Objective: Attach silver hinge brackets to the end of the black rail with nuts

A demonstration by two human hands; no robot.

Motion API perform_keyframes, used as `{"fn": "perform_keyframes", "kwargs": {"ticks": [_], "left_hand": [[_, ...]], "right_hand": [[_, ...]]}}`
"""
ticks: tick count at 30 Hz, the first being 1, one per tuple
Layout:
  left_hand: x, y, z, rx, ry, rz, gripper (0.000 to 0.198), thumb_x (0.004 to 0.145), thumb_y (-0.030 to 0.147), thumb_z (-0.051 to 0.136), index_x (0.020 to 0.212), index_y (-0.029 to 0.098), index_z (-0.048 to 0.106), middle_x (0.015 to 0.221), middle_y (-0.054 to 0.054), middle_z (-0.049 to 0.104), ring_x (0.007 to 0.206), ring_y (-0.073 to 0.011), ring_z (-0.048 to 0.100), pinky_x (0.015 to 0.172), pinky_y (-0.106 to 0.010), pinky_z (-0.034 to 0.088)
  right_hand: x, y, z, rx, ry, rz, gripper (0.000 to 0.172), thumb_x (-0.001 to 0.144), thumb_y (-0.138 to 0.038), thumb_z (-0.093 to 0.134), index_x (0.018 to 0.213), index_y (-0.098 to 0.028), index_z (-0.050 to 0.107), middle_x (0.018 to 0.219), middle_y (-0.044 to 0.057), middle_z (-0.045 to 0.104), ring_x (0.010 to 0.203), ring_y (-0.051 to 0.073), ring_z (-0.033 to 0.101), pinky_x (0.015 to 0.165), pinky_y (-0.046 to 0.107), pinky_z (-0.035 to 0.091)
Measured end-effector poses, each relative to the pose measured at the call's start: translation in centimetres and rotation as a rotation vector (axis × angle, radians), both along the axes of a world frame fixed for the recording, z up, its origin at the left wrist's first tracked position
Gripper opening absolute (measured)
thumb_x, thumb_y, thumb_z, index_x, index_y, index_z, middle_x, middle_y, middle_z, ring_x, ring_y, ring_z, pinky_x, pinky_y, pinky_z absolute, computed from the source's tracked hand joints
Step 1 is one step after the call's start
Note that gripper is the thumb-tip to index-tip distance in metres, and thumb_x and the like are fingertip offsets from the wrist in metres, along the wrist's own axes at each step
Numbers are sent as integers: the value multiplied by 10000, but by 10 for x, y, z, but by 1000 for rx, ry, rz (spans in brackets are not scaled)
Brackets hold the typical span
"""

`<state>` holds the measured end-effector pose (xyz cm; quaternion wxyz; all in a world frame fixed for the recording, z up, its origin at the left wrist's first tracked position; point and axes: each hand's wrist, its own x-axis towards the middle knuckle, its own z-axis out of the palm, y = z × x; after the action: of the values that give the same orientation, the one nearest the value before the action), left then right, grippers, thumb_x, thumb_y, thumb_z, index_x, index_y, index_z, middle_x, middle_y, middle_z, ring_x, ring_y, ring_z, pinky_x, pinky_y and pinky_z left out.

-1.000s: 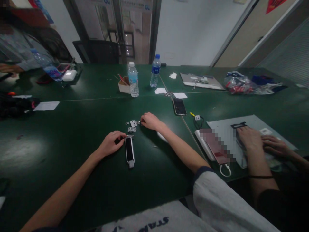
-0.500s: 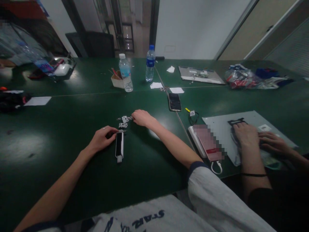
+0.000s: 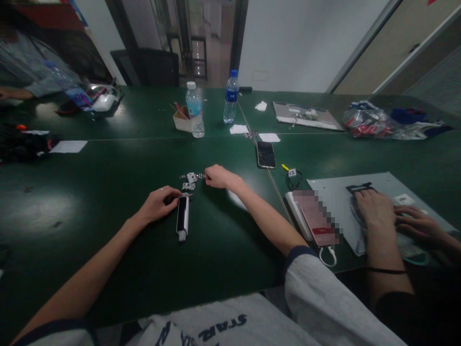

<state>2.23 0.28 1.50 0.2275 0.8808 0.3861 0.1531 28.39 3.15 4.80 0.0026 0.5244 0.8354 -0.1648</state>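
My left hand (image 3: 158,204) rests on the green table (image 3: 108,202), fingers curled against the top end of a narrow black-and-silver bar (image 3: 182,217) that lies lengthwise toward me. My right hand (image 3: 216,176) is curled with its fingertips pinched at a small heap of silver metal brackets and washers (image 3: 190,180) just beyond the bar. What the right fingers hold is too small to make out.
Two water bottles (image 3: 195,110) and a small cardboard box (image 3: 181,120) stand farther back. A black phone (image 3: 266,154) lies to the right. Another person's two hands (image 3: 382,211) work on a grey panel (image 3: 374,185) at the right, beside a pink phone (image 3: 315,218).
Both hands have stayed in place at the bar and the metal parts. Only the camera view has shifted a little.
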Motion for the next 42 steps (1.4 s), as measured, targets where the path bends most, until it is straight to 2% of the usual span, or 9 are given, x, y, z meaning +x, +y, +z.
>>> {"fn": "perform_keyframes", "kwargs": {"ticks": [6,13,29,42], "left_hand": [[-3,3,-9,32,-36,-60,227,874,278,511,1038,169,624,862,-32,598,732,-156,551,677,-277,449],[-2,1,-10,68,-54,-71,196,867,237,510,1008,171,629,829,-22,589,707,-154,540,686,-293,433],[0,-4,-11,95,-50,-83,196,900,226,489,1035,160,615,940,-50,617,809,-177,577,762,-327,454],[-1,-3,-11,95,-32,-85,185,901,221,504,1036,163,617,910,-39,608,764,-163,561,730,-315,447]], "right_hand": [[3,-7,1,-45,266,4,189,812,-86,587,980,-115,669,904,64,712,797,135,637,705,216,430],[-1,-21,-3,-114,401,74,146,816,-118,608,934,-146,690,803,9,692,715,112,616,668,214,414],[-10,-33,-16,-235,477,113,165,826,-152,612,972,-167,687,857,20,700,749,130,626,695,248,451],[-12,-33,-22,-198,512,105,141,844,-228,640,971,-175,674,846,14,698,750,133,627,686,250,440]]}}
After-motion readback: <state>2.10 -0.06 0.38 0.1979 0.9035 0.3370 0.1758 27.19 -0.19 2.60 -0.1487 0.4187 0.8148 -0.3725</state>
